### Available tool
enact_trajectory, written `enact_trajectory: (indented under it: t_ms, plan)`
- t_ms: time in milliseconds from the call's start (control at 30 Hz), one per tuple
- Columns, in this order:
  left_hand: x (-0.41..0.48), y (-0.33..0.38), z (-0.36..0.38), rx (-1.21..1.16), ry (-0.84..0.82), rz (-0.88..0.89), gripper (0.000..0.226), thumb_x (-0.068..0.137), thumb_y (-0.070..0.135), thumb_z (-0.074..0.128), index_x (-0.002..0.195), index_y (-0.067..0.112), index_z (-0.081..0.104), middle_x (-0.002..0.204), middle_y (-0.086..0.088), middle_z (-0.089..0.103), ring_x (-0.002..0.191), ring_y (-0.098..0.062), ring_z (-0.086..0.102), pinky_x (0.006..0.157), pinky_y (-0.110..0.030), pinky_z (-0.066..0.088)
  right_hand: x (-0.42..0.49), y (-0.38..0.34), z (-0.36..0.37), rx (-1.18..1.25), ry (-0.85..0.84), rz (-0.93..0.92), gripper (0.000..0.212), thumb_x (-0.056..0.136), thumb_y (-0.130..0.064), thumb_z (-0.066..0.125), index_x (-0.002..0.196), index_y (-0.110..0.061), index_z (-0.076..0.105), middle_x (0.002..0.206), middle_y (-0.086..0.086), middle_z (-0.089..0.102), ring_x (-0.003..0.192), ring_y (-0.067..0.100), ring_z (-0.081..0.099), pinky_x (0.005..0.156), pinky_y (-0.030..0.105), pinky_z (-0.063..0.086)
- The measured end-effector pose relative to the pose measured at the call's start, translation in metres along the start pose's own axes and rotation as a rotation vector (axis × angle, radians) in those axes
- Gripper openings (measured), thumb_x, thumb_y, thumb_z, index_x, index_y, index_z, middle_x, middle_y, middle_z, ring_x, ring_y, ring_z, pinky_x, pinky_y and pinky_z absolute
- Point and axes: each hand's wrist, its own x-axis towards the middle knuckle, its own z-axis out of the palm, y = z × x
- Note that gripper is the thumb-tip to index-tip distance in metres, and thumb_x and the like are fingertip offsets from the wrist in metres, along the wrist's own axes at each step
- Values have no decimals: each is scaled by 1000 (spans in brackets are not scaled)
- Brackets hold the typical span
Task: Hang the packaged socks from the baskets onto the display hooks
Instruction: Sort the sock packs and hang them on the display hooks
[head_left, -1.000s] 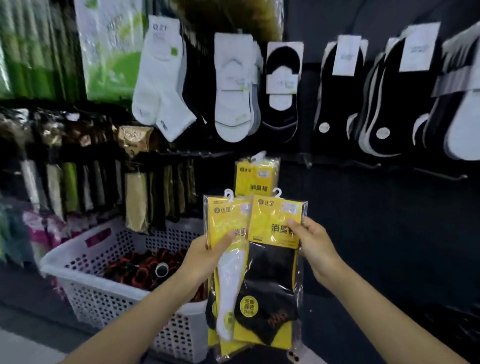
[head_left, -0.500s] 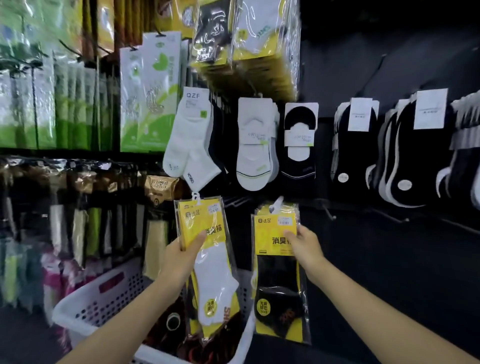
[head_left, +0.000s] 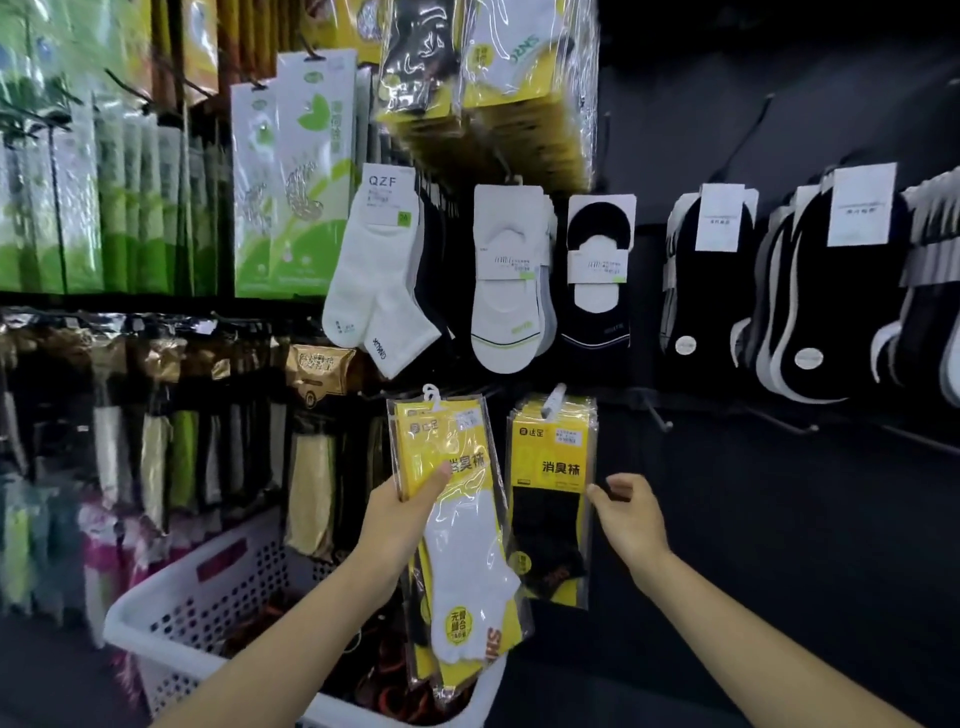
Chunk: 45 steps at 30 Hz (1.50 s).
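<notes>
Left hand grips white sock pack, long axis near-vertical, hanger tab up; basket below. Right hand loose, empty, just right of black sock pack hanging upright on hook.

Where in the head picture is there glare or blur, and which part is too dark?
Head view: glare streaks the plastic of the white-sock pack in the left hand and the yellow packs at top; the left racks are blurred; the lower right wall is nearly black.
</notes>
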Motion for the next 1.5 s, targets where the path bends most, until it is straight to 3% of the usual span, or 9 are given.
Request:
enact_trajectory:
  t_ms: [100,233,433,533,667,900,1200,1300,1500]
  plan:
    - [-4,-7,13,11,-33,-34,16,85,37,65,98,27,67,94,14,68,79,6,62,58,-8,42,-21,-14,-4,116,-184,-69,24,90,-34,62,109,-21,56,111,-5,60,91,0,55,70,12,40]
    - [-12,-10,38,10,-97,-41,23,78,38,73,96,23,71,89,12,73,71,7,66,52,-4,45,-41,-31,0,169,-352,-86,23,88,-37,64,103,-21,57,108,5,65,100,19,64,89,34,53]
    - [-19,-14,43,47,-108,-70,41,80,55,59,77,14,63,67,11,64,60,-3,61,52,-9,44,-43,-25,-13,196,-303,-103,27,88,-22,67,102,1,62,98,11,71,85,17,69,73,24,56]
    - [-15,-13,33,135,-62,-49,46,91,56,40,69,16,42,64,11,41,55,0,37,52,-16,30,-38,-20,-19,237,-291,-69,13,93,-18,59,101,-8,61,94,2,74,79,9,71,63,16,54]
    - [-9,-10,14,206,72,78,52,93,50,38,57,18,20,37,11,19,33,-5,20,47,-20,25,-26,-25,-21,249,-186,-93,8,97,-15,53,98,-15,60,91,3,72,83,15,69,72,24,55]
    - [5,-10,-15,248,215,102,52,96,47,37,57,18,20,38,12,19,40,-6,19,49,-24,23,-3,-37,2,154,-144,-43,20,93,-10,53,108,3,55,108,32,61,78,23,51,70,33,43]
    - [6,-9,-21,253,185,143,54,95,49,38,55,19,18,37,12,17,33,-5,16,35,-15,17,13,-11,17,314,-23,265,27,85,-20,72,98,3,65,106,22,68,100,35,65,92,45,52]
    - [3,-12,-19,246,155,137,53,96,48,38,56,19,18,37,11,17,34,-5,16,38,-14,19,9,2,6,258,14,321,21,85,-17,71,93,1,63,105,21,66,81,26,65,90,46,54]
    - [-6,-26,6,204,12,112,50,94,48,39,57,18,25,45,10,23,42,-7,23,42,-15,21,-16,-5,-10,312,-164,181,28,92,-32,61,99,-6,62,94,9,65,87,19,64,80,31,56]
